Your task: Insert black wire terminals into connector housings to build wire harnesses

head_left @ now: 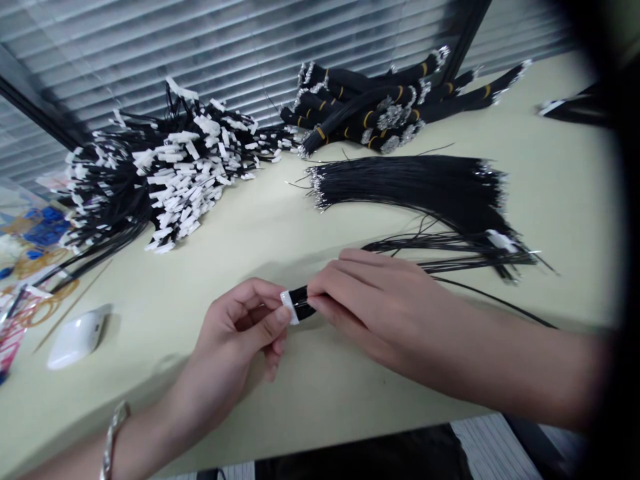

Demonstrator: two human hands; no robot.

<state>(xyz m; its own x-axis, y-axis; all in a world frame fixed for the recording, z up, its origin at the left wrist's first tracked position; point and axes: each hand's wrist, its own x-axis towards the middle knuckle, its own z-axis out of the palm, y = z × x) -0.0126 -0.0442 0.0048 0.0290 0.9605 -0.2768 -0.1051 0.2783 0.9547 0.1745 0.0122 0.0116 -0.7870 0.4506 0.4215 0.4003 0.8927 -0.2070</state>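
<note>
A small white connector housing [290, 308] is pinched between the thumb and fingers of my left hand [240, 327]. Black wires [301, 303] run from its right side into my right hand [365, 293], whose thumb and fingertips close on them just beside the connector. Past my right hand, more loose black wires [450, 243] trail over the table to the right. Behind them lies a flat bundle of cut black wires [400, 180] with silvery terminals at both ends. My fingers hide part of the held wires.
At the left is a large heap of black wires with white connectors [185, 173]. Thick black wire bundles tied with yellow bands [370, 100] are stacked by the window blinds [200, 47]. A white case [77, 339] and blue and yellow bits [47, 227] lie at the left on the table [320, 427].
</note>
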